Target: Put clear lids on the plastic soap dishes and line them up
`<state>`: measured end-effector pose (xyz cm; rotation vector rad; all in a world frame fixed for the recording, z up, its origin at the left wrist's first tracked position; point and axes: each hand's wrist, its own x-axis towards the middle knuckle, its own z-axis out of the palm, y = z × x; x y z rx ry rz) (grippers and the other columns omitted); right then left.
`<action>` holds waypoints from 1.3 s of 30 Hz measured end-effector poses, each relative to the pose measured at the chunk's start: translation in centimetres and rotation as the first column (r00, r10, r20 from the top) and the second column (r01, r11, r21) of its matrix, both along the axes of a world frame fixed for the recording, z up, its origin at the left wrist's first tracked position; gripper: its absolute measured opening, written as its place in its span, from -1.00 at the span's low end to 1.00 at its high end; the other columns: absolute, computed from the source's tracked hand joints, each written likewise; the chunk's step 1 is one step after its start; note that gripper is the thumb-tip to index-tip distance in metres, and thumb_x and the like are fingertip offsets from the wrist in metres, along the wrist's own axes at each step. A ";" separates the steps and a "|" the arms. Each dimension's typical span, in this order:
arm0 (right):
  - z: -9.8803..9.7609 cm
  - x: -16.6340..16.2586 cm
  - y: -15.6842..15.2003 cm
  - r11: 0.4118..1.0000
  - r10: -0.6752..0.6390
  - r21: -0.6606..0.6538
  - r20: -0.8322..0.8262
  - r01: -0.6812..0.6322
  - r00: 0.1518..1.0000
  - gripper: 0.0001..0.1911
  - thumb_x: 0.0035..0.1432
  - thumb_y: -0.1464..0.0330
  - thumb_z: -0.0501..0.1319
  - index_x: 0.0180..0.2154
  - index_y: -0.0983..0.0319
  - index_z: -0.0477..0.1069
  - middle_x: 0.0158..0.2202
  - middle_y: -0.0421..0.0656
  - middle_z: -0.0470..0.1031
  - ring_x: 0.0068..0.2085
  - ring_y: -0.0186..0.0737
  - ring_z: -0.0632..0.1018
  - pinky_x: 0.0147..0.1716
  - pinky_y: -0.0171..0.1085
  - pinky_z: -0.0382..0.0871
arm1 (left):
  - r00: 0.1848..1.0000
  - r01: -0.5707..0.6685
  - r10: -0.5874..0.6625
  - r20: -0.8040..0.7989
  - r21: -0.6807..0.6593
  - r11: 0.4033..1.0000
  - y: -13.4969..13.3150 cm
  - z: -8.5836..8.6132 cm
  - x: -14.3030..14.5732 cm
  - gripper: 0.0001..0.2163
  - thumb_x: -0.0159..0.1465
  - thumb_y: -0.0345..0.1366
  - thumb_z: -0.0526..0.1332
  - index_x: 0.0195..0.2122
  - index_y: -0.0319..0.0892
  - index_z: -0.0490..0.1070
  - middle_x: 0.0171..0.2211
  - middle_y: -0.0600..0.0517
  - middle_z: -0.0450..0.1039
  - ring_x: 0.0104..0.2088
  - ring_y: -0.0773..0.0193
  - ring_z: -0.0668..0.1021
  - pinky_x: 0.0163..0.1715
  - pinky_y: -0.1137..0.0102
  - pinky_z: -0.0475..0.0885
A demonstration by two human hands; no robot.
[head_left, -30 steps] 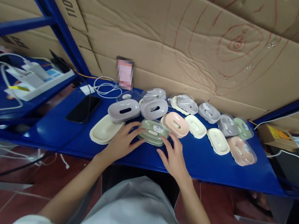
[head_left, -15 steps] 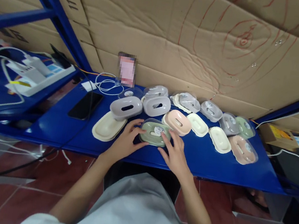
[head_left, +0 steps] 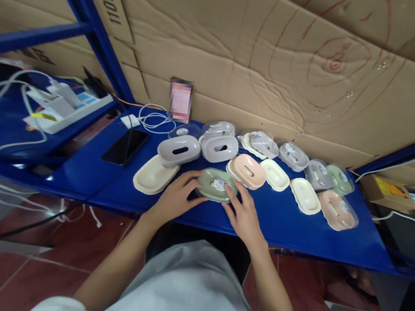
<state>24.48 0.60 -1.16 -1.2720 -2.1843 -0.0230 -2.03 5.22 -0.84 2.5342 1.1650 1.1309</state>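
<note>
A green soap dish with a clear lid (head_left: 217,184) rests on the blue shelf (head_left: 283,224) in front of me. My left hand (head_left: 175,197) grips its left end with curled fingers. My right hand (head_left: 243,214) holds its right end, fingers on the lid. Around it lie several other soap dishes: a cream tray (head_left: 154,177) at the left, two grey ones (head_left: 179,150) behind, a pink one (head_left: 248,170) to the right.
More dishes in cream, grey, green and pink (head_left: 337,210) run along the shelf to the right. A black phone (head_left: 126,146) and white cables (head_left: 150,120) lie at the left. A power strip (head_left: 61,105) sits on the far-left shelf. Cardboard (head_left: 269,55) backs the shelf.
Both hands have closed in on the green dish, from resting beside it to gripping its ends. The view has shifted slightly.
</note>
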 end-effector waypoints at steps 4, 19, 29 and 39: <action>0.0 0.0 0.0 0.999 -0.006 -0.054 -0.036 0.004 0.999 -0.33 0.52 0.32 0.16 0.54 0.02 0.04 0.49 0.08 0.20 0.48 0.09 0.30 0.39 0.10 0.38 | 1.000 0.007 -0.007 0.005 0.040 0.999 0.1 -0.1 0.1 -0.74 0.42 -0.15 0.36 0.02 -0.13 0.42 0.25 -0.20 0.45 0.25 -0.01 0.55 0.22 0.05 0.55; 0.0 -0.2 0.1 0.997 -0.023 -0.069 -0.053 0.019 0.998 -0.24 0.51 0.31 0.17 0.57 -0.03 -0.09 0.54 0.02 0.14 0.49 0.11 0.30 0.40 0.12 0.38 | 0.999 0.027 -0.027 -0.037 0.008 1.000 0.2 -0.4 0.2 -0.67 0.41 -0.16 0.36 0.16 -0.08 0.46 0.29 -0.19 0.37 0.28 -0.07 0.51 0.24 -0.01 0.55; 0.5 -0.2 -0.3 0.995 0.009 -0.094 -0.106 -0.019 0.994 -0.25 0.49 0.32 0.21 0.55 -0.06 -0.03 0.55 -0.05 0.11 0.50 0.05 0.27 0.43 0.05 0.34 | 0.994 0.096 -0.089 0.056 -0.154 0.983 0.1 -0.8 0.2 -0.71 0.40 -0.20 0.36 0.11 -0.05 0.45 0.33 -0.14 0.23 0.32 -0.02 0.49 0.31 0.03 0.51; 0.5 0.4 -0.2 0.971 0.038 -0.217 -0.270 -0.100 0.962 -0.43 0.54 0.27 0.14 0.48 -0.08 0.18 0.57 -0.19 0.06 0.52 -0.02 0.23 0.48 -0.01 0.22 | 0.990 0.117 -0.089 0.106 -0.297 0.948 0.1 0.4 0.1 -0.65 0.38 -0.12 0.38 0.13 -0.07 0.44 0.46 -0.16 0.10 0.41 -0.07 0.38 0.41 -0.04 0.37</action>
